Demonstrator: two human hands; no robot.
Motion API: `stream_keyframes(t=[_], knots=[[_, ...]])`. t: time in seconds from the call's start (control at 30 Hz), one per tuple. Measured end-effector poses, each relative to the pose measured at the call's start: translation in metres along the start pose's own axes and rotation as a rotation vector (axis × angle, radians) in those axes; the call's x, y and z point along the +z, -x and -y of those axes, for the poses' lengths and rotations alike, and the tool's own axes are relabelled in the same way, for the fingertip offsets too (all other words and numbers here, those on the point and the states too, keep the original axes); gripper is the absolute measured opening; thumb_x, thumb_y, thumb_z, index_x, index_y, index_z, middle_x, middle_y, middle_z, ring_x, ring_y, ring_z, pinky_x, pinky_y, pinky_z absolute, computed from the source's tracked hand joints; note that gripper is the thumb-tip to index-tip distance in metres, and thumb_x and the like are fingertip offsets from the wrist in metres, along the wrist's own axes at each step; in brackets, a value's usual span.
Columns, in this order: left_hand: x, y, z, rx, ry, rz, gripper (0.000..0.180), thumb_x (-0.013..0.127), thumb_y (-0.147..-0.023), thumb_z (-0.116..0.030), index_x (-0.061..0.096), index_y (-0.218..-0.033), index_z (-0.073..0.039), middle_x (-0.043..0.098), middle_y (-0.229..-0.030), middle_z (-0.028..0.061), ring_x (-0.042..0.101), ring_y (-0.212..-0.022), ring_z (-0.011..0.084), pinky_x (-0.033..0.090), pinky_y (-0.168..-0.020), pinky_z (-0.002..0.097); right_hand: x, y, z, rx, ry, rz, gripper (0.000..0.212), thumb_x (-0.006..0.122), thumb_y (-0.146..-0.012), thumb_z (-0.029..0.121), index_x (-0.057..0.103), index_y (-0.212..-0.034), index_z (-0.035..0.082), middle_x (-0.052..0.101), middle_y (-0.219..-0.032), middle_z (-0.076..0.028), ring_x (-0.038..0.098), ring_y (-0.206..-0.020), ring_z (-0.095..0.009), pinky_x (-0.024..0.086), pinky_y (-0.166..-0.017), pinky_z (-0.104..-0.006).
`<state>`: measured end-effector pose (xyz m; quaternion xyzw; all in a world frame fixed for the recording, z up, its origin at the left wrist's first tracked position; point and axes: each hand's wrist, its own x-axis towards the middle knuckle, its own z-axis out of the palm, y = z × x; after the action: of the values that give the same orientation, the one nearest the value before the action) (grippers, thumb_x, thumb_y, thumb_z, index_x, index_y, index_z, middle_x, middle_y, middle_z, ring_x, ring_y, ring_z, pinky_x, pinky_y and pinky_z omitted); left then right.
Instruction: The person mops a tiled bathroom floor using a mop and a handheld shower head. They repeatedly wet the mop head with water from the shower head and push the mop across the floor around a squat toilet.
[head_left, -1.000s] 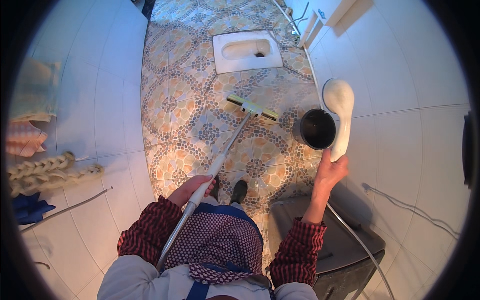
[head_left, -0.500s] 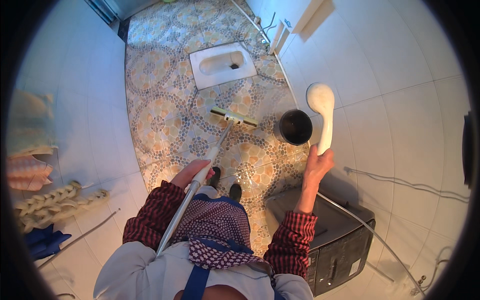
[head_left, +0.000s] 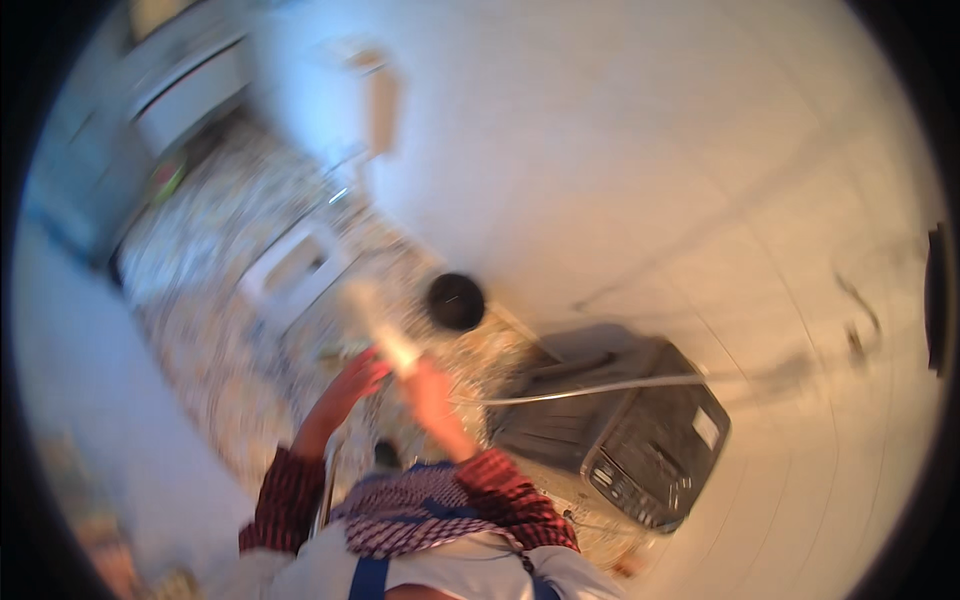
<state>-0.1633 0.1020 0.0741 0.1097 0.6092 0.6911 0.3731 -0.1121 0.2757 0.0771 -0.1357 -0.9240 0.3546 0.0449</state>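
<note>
The whole view is blurred by motion. My right hand (head_left: 432, 405) is closed around the handle of a white shower head (head_left: 398, 348), which points up and to the left over the floor. A pale shower hose (head_left: 585, 388) runs from that hand off to the right. Close beside the shower head is my left hand (head_left: 355, 388), its fingers smeared, so its grip does not show. Along the left forearm, part of a long-handled mop's silvery pole (head_left: 328, 482) is visible; its head is hard to make out past the hands.
A black bucket (head_left: 456, 302) stands by the right wall. Nearer, a dark washing machine (head_left: 640, 440) sits against that wall. A white squat toilet (head_left: 293, 268) is set into the patterned tile floor (head_left: 200, 340) farther off. White-tiled walls rise on both sides.
The view has swung right. My right hand has brought the shower head from the right wall side across to near my left hand. The left hand clearly gripped the mop pole before.
</note>
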Motion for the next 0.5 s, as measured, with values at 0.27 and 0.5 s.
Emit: stream_keyframes(t=[0.27,0.5], knots=[[0.074,-0.051,0.020,0.200,0.287,-0.170,0.032,0.043,-0.098,-0.033,0.049,-0.103,-0.002,0.057,-0.096,0.0102,0.056,-0.088,0.0201,0.047,-0.082,0.0353,-0.063,-0.002,-0.057,-0.400,0.019,-0.030,0.022,0.066,-0.071,0.013,0.059,-0.089,0.002,0.053,-0.102,-0.019,0.055,-0.085,-0.038,0.047,-0.073,-0.0438],[0.057,-0.102,0.049,0.366,0.321,-0.343,0.036,0.046,-0.095,-0.039,0.048,-0.095,-0.003,0.056,-0.089,0.0106,0.055,-0.084,0.0212,0.046,-0.079,0.0380,-0.475,-0.007,-0.111,-0.387,0.491,-1.057,0.013,0.063,-0.072,0.002,0.054,-0.080,0.003,0.054,-0.111,-0.021,0.054,-0.099,-0.039,0.046,-0.084,-0.0432]])
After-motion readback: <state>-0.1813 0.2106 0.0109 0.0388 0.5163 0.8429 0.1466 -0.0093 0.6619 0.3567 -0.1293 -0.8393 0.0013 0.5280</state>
